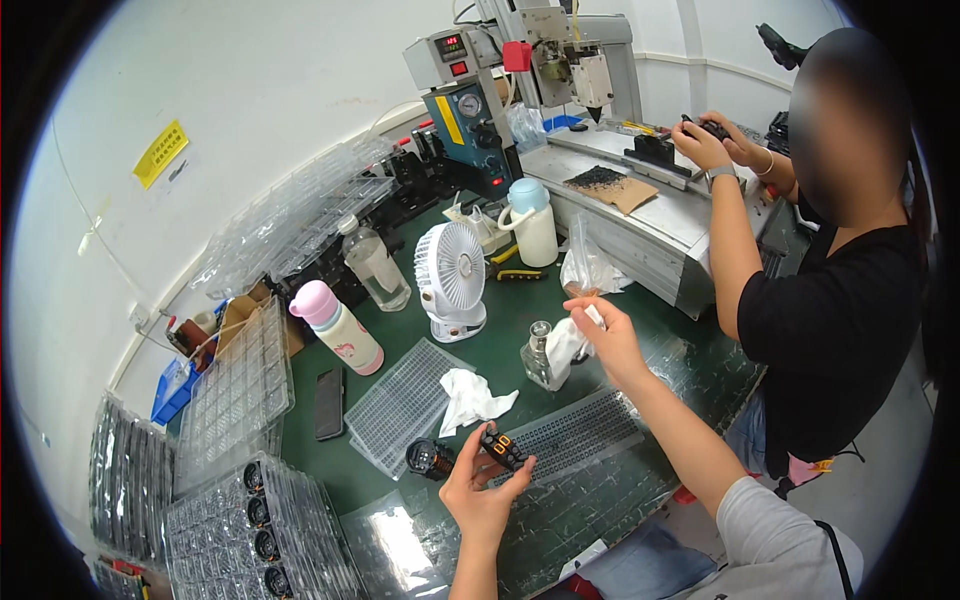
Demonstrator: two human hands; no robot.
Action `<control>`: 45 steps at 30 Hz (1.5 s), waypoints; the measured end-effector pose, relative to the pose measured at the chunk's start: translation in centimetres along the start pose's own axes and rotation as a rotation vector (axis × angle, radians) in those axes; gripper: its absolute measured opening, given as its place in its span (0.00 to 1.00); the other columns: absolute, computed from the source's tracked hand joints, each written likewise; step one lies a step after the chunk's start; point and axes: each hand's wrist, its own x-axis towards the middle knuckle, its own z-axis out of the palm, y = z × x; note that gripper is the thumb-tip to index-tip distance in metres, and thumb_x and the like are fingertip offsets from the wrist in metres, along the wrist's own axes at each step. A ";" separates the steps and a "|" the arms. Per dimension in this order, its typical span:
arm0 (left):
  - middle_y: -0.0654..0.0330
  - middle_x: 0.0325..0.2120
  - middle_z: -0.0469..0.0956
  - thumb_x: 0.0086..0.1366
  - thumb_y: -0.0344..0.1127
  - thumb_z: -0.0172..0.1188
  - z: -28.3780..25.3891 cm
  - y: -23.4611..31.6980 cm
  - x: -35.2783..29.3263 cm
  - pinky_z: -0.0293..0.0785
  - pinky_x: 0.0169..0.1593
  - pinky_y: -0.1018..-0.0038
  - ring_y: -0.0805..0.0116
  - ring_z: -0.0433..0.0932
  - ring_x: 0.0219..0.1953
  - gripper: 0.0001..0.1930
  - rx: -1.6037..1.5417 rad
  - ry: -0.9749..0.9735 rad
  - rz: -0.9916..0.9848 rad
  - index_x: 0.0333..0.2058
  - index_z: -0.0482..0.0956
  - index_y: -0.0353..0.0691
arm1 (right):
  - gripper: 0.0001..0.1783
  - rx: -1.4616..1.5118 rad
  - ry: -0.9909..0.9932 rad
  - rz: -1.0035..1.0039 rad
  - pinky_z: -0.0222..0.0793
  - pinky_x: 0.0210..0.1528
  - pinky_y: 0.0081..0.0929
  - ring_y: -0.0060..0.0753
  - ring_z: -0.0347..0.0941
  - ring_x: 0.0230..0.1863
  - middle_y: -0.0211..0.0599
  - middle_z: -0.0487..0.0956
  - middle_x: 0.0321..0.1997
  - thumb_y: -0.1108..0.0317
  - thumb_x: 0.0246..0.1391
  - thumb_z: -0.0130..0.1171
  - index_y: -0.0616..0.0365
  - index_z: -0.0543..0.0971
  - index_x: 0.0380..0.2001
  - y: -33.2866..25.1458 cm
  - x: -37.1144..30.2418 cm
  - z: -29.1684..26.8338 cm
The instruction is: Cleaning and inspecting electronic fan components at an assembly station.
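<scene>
A small black block (503, 448), hard-edged and marked in orange on its face, is held in the air by the left hand (484, 502), its thumb and fingers partly curled and closed on the block's sides. A squat, rounded black part (428, 459) is seen just beside these fingers. In the right hand (615, 345), a soft white wipe (566, 345) is pinched between thumb and fingertips; its creased folds are draped beside a clear, narrow-necked glass bottle (541, 365) (whether the two touch cannot be told). Beneath and between the hands, a grey sheet (575, 440), finely and regularly patterned, is laid on the glossy green tabletop (515, 312). A second gridded sheet (395, 400) is partly covered by a crumpled white cloth (474, 400). Farther back are set a ribbed, round-headed white fan (452, 270) and a cylindrical flask (340, 335) with a smooth pink lid. At the left, transparent moulded plastic trays (240, 370) are propped at a slant, near a flat, dark phone (329, 404).
</scene>
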 end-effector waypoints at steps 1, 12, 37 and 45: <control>0.54 0.44 0.80 0.43 0.21 0.73 0.1 0.0 0.0 0.81 0.39 0.75 0.74 0.81 0.37 0.32 -0.001 -0.002 -0.003 0.51 0.74 0.31 | 0.12 -0.002 0.002 0.003 0.66 0.47 0.20 0.19 0.72 0.43 0.31 0.76 0.46 0.69 0.59 0.58 0.61 0.77 0.45 0.2 -0.2 -0.1; 0.55 0.43 0.80 0.43 0.21 0.73 0.0 0.0 0.0 0.81 0.39 0.75 0.74 0.81 0.37 0.32 0.043 0.002 0.028 0.51 0.74 0.32 | 0.14 -0.568 0.171 -0.580 0.70 0.45 0.26 0.32 0.74 0.43 0.34 0.77 0.41 0.78 0.47 0.64 0.58 0.80 0.39 -0.4 0.0 1.7; 0.61 0.31 0.81 0.43 0.21 0.73 0.4 0.4 -0.2 0.80 0.39 0.77 0.77 0.80 0.34 0.33 0.073 -0.014 -0.015 0.52 0.75 0.37 | 0.09 -0.977 -0.015 -0.737 0.71 0.38 0.31 0.37 0.73 0.37 0.34 0.72 0.38 0.72 0.45 0.66 0.56 0.78 0.32 0.4 -1.3 2.6; 0.57 0.37 0.81 0.43 0.23 0.74 -0.3 -0.2 0.1 0.81 0.41 0.75 0.73 0.81 0.37 0.34 0.263 0.041 0.100 0.53 0.74 0.37 | 0.12 -0.470 -0.206 -0.717 0.72 0.34 0.24 0.28 0.74 0.34 0.32 0.75 0.35 0.74 0.46 0.67 0.52 0.83 0.38 -2.2 -6.7 6.2</control>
